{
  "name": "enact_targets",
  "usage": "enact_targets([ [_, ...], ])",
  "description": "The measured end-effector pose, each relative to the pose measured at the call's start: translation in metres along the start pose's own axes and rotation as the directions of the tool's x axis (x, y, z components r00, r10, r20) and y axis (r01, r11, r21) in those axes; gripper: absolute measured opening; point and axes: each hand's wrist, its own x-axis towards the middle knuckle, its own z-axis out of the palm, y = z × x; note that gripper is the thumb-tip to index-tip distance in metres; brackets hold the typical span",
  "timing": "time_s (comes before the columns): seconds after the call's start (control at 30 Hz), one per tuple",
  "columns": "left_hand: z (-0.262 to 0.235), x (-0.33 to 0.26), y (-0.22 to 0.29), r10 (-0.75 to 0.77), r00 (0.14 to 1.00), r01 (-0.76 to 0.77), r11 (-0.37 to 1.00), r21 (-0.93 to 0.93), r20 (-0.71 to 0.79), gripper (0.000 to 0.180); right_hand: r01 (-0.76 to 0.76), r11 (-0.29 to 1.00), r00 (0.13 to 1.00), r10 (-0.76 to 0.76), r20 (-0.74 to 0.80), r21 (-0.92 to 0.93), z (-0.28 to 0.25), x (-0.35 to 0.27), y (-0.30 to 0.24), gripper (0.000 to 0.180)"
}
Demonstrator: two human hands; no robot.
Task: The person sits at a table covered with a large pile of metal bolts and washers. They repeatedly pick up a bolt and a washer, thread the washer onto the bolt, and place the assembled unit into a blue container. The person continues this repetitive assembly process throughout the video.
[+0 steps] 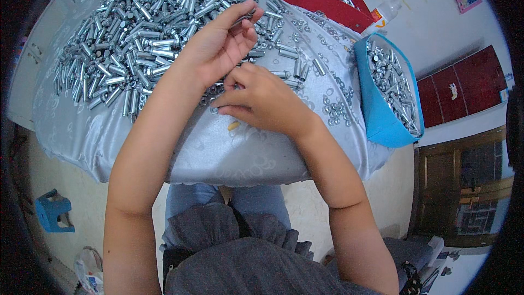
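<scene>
Over bolts (153, 38), left fingers (249, 36) half-curled, right (233, 98) touching ring (214, 111)

Left hand (225, 43), right hand (273, 98): one each. Metal cylinders (162, 43): heap, beyond count. Small rings (335, 113): many, tally unreadable. Yellow piece (233, 126): one. Red box (327, 11): one. Blue bin (376, 123): one. Blue stool (53, 207): one.

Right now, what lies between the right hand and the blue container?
In the head view, small round metal pieces lie on the cloth between the right hand and the blue container.
</scene>
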Motion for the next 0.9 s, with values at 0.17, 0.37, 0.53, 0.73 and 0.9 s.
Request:
enact_targets([
  [0.17, 0.003, 0.000, -0.002, 0.004, 1.000, -0.004, 1.000, 0.016, -0.007, 0.017, -0.044, 0.999, 0.999, 0.044, 0.008, 0.021, 0.003, -0.001, -0.003, 0.014],
  [0.37, 0.001, 0.002, -0.004, 0.001, 0.999, -0.002, 1.000, -0.009, -0.048, 0.018, 0.000, 0.999, 1.000, -0.001, 0.030, 0.041, 0.001, 0.000, -0.009, 0.019],
  [0.53, 0.001, 0.002, -0.005, 0.004, 0.998, -0.002, 1.000, 0.027, -0.061, 0.020, -0.015, 0.997, 1.000, 0.016, -0.004, 0.075, 0.001, 0.000, -0.009, 0.019],
  [0.73, 0.001, 0.000, -0.005, -0.009, 0.999, 0.014, 0.994, 0.112, -0.039, 0.016, -0.194, 0.977, 0.887, 0.215, -0.408, 0.093, -0.032, -0.003, 0.003, 0.017],
  [0.9, 0.004, -0.002, -0.014, -0.049, 0.999, 0.052, 0.952, 0.302, -0.017, 0.021, -0.256, 0.943, 0.710, 0.334, -0.620, 0.214, -0.036, -0.006, 0.015, 0.017],
])
